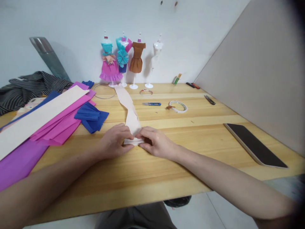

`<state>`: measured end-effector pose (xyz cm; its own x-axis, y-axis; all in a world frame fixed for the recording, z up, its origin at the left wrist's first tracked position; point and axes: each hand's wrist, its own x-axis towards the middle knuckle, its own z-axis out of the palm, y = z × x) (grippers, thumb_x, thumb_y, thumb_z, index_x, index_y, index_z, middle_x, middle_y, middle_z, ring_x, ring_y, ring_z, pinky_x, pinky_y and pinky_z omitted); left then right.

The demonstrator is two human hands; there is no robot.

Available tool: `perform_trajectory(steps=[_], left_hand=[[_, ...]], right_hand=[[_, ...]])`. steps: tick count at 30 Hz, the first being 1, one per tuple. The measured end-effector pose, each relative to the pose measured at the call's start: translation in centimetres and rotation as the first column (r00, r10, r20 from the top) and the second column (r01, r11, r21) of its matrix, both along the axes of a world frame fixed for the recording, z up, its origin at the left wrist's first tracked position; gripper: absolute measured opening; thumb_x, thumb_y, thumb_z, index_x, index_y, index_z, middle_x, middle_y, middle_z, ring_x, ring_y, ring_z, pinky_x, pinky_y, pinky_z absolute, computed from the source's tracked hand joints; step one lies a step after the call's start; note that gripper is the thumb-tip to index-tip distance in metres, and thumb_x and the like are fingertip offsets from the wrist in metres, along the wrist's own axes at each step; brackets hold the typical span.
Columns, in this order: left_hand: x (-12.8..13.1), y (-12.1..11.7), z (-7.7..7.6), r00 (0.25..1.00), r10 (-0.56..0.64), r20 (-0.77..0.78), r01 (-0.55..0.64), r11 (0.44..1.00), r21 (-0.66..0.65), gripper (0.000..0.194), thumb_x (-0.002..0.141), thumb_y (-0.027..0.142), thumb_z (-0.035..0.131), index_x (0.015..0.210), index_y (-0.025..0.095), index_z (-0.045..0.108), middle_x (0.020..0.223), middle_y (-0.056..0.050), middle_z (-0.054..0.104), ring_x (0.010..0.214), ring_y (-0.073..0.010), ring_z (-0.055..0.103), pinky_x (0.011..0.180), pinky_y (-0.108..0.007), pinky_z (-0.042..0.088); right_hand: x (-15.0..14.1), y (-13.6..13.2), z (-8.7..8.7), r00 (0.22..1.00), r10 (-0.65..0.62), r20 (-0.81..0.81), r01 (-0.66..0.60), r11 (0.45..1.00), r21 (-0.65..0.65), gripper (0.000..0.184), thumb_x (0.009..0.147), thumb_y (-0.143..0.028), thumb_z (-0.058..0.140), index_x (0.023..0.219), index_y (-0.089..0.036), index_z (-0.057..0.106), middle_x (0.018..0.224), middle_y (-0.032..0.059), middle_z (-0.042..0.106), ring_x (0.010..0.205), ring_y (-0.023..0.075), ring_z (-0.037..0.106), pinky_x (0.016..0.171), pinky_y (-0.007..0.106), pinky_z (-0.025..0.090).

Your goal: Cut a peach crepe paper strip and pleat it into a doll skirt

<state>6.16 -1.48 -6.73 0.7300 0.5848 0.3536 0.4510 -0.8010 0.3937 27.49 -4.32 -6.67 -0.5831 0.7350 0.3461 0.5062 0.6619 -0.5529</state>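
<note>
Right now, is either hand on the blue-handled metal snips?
No, the left hand and right hand both pinch the near end of the pale pink paper strip, while the snips lie farther back on the wooden table.

On remote view I find the surface [202, 127] to be pale grained wood. Resting directly on it: four miniature dress forms [137, 60] at the back, a pale paper strip [130, 105], blue snips [153, 104], a white tape ring [182, 111], a dark-screened device [254, 144] at right.
</note>
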Motion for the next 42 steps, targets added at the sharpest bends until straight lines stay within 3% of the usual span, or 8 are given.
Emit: perform_trajectory(steps=[7, 14, 24, 31, 36, 39, 42], left_hand=[[0.0, -0.1, 0.0, 1.000, 0.031, 0.000, -0.031, 0.999, 0.020, 0.016, 0.077, 0.012, 0.048, 0.082, 0.017, 0.063, 0.074, -0.004, 0.060, 0.073, -0.0161, 0.053, 0.068, -0.028, 0.041], [0.1, -0.7, 0.3, 0.988, 0.001, -0.151, 0.027, 0.982, 0.185, 0.016, 0.085, 0.027, 0.050, 0.079, 0.015, 0.060, 0.079, -0.006, 0.061, 0.077, -0.0188, 0.052, 0.069, -0.031, 0.040], [0.7, -1.9, 0.6, 0.966, 0.044, -0.255, 0.067, 0.909, 0.411, 0.022, 0.086, 0.016, 0.046, 0.066, 0.016, 0.057, 0.068, -0.004, 0.056, 0.067, -0.0166, 0.048, 0.074, -0.034, 0.038], [0.7, -2.2, 0.4, 0.971, 0.027, -0.239, 0.068, 0.922, 0.381, 0.020, 0.084, 0.016, 0.049, 0.065, 0.016, 0.055, 0.073, -0.005, 0.057, 0.072, -0.0175, 0.047, 0.071, -0.033, 0.037], [0.7, -2.5, 0.7, 0.965, -0.002, -0.262, 0.131, 0.870, 0.475, 0.023, 0.085, 0.008, 0.043, 0.066, 0.016, 0.054, 0.070, -0.005, 0.054, 0.068, -0.0181, 0.045, 0.065, -0.033, 0.035], [0.7, -2.7, 0.8, 0.938, 0.008, -0.346, 0.128, 0.921, 0.367, 0.023, 0.085, 0.009, 0.042, 0.066, 0.016, 0.054, 0.069, -0.005, 0.055, 0.067, -0.0181, 0.047, 0.062, -0.032, 0.035], [0.9, -2.6, 0.9, 0.926, 0.049, -0.374, -0.011, 0.995, 0.103, 0.021, 0.086, 0.014, 0.044, 0.069, 0.016, 0.055, 0.071, -0.003, 0.057, 0.068, -0.0161, 0.050, 0.062, -0.029, 0.037]], right_hand=[[0.1, 0.2, 0.0, 1.000, -0.002, -0.023, 0.003, 1.000, 0.011, 0.014, 0.081, -0.007, 0.051, 0.083, -0.019, 0.058, 0.080, 0.0046, 0.063, 0.076, 0.0164, 0.058, 0.070, 0.027, 0.046], [0.2, 0.4, 0.0, 0.999, 0.050, -0.008, -0.050, 0.999, 0.021, 0.014, 0.083, -0.006, 0.050, 0.080, -0.017, 0.058, 0.081, 0.0059, 0.062, 0.076, 0.0162, 0.059, 0.071, 0.027, 0.047], [0.2, -0.3, 0.5, 0.989, 0.128, 0.073, -0.134, 0.987, 0.090, 0.007, 0.080, -0.012, 0.055, 0.085, -0.016, 0.058, 0.088, 0.0087, 0.061, 0.082, 0.0187, 0.057, 0.074, 0.030, 0.047], [0.2, -0.6, 0.5, 0.989, 0.114, 0.093, -0.123, 0.988, 0.096, 0.012, 0.084, -0.010, 0.049, 0.077, -0.016, 0.057, 0.079, 0.0056, 0.056, 0.074, 0.0154, 0.054, 0.067, 0.026, 0.045], [0.3, -0.9, 0.4, 0.984, 0.061, 0.168, -0.079, 0.991, 0.106, 0.015, 0.088, -0.014, 0.046, 0.078, -0.016, 0.057, 0.079, 0.0052, 0.054, 0.070, 0.0142, 0.052, 0.064, 0.024, 0.043], [0.3, -1.0, 0.4, 0.973, 0.049, 0.227, -0.075, 0.991, 0.107, 0.015, 0.089, -0.014, 0.045, 0.080, -0.016, 0.057, 0.080, 0.0058, 0.056, 0.069, 0.0143, 0.052, 0.063, 0.024, 0.042], [0.2, -1.1, 0.5, 0.965, 0.037, 0.258, -0.059, 0.995, 0.077, 0.012, 0.088, -0.013, 0.046, 0.082, -0.016, 0.055, 0.081, 0.0055, 0.057, 0.069, 0.0143, 0.052, 0.063, 0.024, 0.041]])
